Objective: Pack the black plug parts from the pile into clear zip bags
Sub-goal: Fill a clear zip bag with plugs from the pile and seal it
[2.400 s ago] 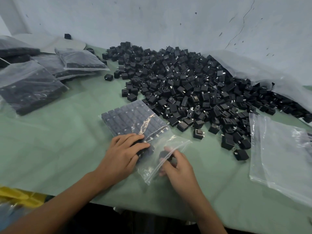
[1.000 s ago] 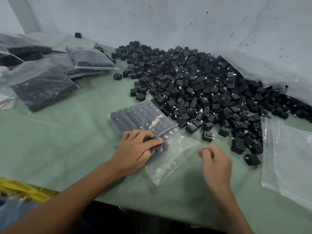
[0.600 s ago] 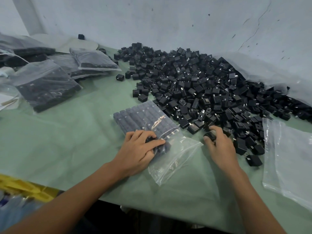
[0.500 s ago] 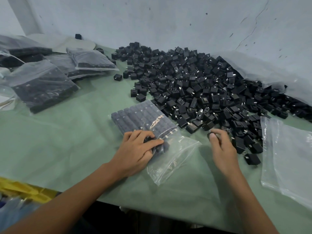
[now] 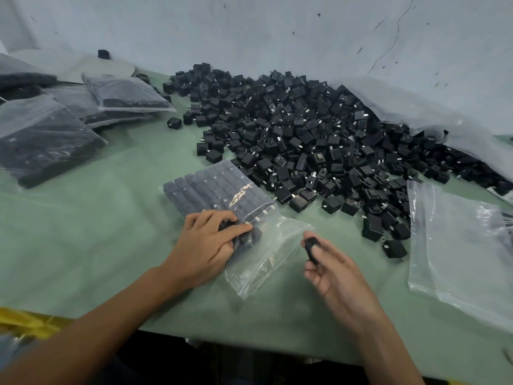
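**One plug part pinched beside the half-packed bag**

A clear plastic zip bag [image 5: 216,187] lies flat on the pale green table cover [image 5: 97,232]. It is partly filled with neat rows of small black parts, and the end by its mouth is empty. A gold-coloured streak on its top face is too blurred to read.

The left hand [image 5: 206,245] sits on the near end of those rows, fingers bent and thumb stretched out, gripping the zip bag and the parts under the plastic. Just right of the bag's mouth, the right hand [image 5: 333,273] is lifted with its palm turned inward. It pinches one black cube-shaped plug part [image 5: 312,247] between thumb and fingertips.

Behind the bag and to its right spreads the loose pile [image 5: 305,134] of black plug parts, too many to count. They spill from a large clear plastic sack [image 5: 416,107] by the wall. One stray part [image 5: 174,123] sits apart, off the pile's left edge.

Far right of the bag lie flat empty bags [image 5: 458,245] of clear plastic; how many cannot be told. Far left of it, at least four filled bags [image 5: 47,140] overlap one another.
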